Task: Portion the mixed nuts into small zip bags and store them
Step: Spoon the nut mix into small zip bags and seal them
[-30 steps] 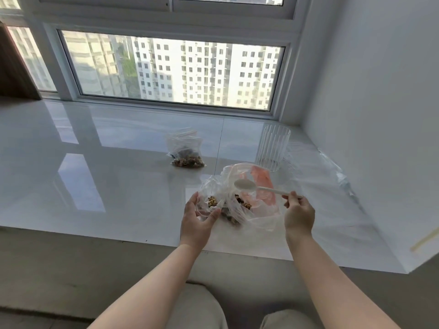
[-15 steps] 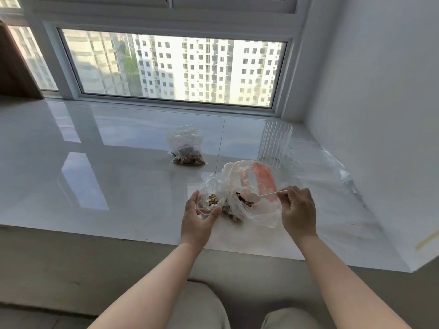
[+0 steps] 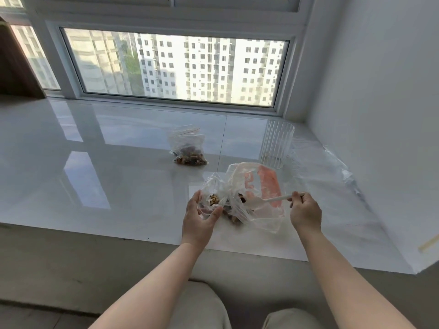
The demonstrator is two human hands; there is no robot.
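Mixed brown nuts [image 3: 214,199] show inside a small clear zip bag [image 3: 211,198] held near the front edge of the glossy white stone sill [image 3: 95,181]. The left hand [image 3: 198,220] grips this little bag, thumb curled over its near side and fingers curled round its left side, keeping its mouth up. Just right of it, touching, lies a larger crumpled clear plastic bag with a red printed panel [image 3: 266,186], more dark nuts visible low inside it. The right hand [image 3: 305,213] pinches the far end of a white plastic spoon [image 3: 268,200], fingers curled round the handle; the spoon's bowl sits inside the larger bag's opening, pointing left. Farther back, well apart, a second small clear bag of nuts [image 3: 188,150] rests on the sill. To its right stands a ribbed clear glass tumbler [image 3: 276,144], beside loose clear plastic film [image 3: 332,167] by the right wall.
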